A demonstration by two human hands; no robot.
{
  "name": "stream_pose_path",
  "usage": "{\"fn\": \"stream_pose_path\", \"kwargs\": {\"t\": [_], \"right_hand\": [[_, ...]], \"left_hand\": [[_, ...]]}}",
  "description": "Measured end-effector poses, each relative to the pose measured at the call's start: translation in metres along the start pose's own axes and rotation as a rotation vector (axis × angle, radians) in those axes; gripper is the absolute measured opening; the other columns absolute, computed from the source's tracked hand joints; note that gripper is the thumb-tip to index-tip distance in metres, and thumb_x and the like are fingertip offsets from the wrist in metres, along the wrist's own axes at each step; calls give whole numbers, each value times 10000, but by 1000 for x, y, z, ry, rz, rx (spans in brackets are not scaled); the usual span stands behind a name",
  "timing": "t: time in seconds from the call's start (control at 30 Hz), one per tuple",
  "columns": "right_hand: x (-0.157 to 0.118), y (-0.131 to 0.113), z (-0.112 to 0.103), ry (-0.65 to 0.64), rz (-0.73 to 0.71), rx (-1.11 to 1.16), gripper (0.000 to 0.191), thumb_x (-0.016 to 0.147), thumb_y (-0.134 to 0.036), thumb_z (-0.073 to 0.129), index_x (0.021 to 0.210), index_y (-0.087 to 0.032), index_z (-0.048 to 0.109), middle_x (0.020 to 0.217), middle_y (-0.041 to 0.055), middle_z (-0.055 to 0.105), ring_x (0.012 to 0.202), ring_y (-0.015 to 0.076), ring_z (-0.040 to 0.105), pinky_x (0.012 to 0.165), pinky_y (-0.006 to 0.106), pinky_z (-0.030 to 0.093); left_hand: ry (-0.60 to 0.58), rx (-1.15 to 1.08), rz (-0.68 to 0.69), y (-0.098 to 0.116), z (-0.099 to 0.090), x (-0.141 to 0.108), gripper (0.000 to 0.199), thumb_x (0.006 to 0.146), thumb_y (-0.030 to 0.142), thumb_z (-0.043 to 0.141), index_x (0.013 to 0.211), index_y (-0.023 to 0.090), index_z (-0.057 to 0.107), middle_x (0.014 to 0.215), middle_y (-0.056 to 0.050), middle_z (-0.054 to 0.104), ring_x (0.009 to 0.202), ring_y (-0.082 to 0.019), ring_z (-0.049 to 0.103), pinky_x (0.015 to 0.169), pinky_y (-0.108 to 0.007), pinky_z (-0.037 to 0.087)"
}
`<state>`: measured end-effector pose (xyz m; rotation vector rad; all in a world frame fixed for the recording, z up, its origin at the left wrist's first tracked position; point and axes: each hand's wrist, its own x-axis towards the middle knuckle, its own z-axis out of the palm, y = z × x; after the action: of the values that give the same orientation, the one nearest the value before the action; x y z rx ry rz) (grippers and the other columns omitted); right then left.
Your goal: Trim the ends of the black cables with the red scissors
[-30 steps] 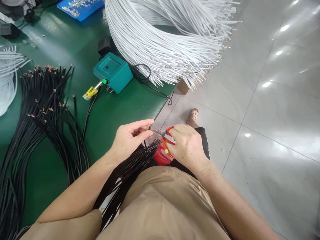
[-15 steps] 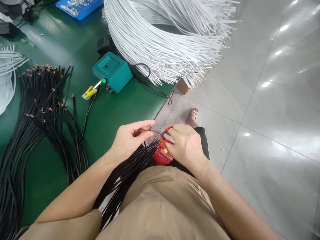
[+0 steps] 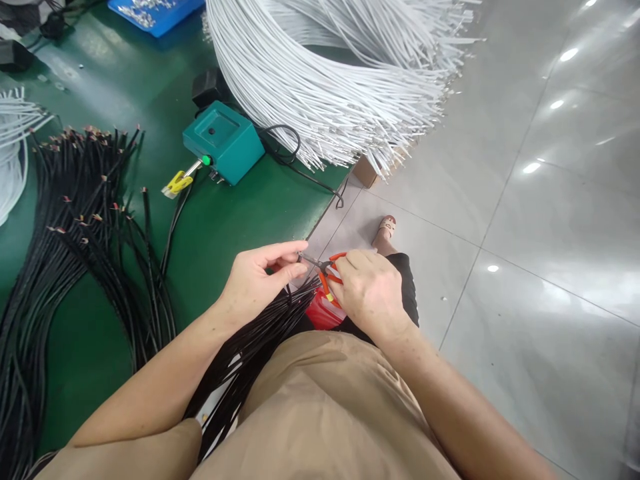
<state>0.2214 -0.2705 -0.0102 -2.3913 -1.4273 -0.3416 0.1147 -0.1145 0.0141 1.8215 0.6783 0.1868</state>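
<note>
My left hand (image 3: 253,277) is closed in a pinch, thumb against forefinger, on the end of a thin black cable (image 3: 289,291). In my right hand (image 3: 370,290) is a pair of pliers (image 3: 325,268) with red-orange handles and slim metal jaws. The jaws point left and reach the cable end at my left fingertips; whether they grip it is too small to tell. Below both hands a bundle of black cables (image 3: 270,320) lies across my lap, over something red and shiny (image 3: 324,313).
On the green table (image 3: 240,223) stand a teal box (image 3: 225,141) with a yellow-tipped lever, black cables with bared ends (image 3: 80,193), and a blue tray (image 3: 165,23) of small metal parts. Coiled white cables (image 3: 320,87) overhang the right edge. Grey floor tiles (image 3: 525,267) lie right.
The pliers' handles sit slightly closer together, and my right hand has shifted a little to the left. My left hand keeps its pinch on the cable.
</note>
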Motion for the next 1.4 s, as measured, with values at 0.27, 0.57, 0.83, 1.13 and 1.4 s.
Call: {"fn": "stream_pose_path", "kwargs": {"t": [0.27,0.57,0.83,1.13,1.4], "right_hand": [[-1,1,2,17,0,-41,308,876,-230,510,583,-170,584,557,17,501,540,140,362,546,293,239],[2,0,7,-24,104,216,239,825,-329,591,650,-166,608,622,9,546,602,125,429,594,275,288],[7,0,-1,-80,447,744,242,801,-326,626,625,-163,598,645,3,569,595,101,457,554,238,331],[25,-12,-12,-241,763,1432,166,783,-256,581,851,-144,683,561,-31,574,500,75,479,526,216,403],[18,-14,-7,-105,749,1290,260,687,-405,709,680,-149,661,589,-14,578,544,94,474,529,228,392]], "left_hand": [[6,94,0,0,0,0,343,735,322,718,1067,235,720,813,1,710,724,-129,621,757,-279,517],[-22,8,-29,0,-1,1,374,735,288,716,1096,187,702,833,-30,725,756,-156,657,775,-298,526],[-74,-78,-8,2,-1,2,448,743,254,716,1176,184,628,786,-12,719,718,-141,669,755,-276,528],[-124,-181,-38,3,2,1,507,734,272,734,1208,183,575,772,-4,721,712,-142,683,761,-284,543],[-121,-139,21,3,21,3,488,730,244,718,1192,173,578,788,-18,716,696,-146,670,721,-282,538]]}}
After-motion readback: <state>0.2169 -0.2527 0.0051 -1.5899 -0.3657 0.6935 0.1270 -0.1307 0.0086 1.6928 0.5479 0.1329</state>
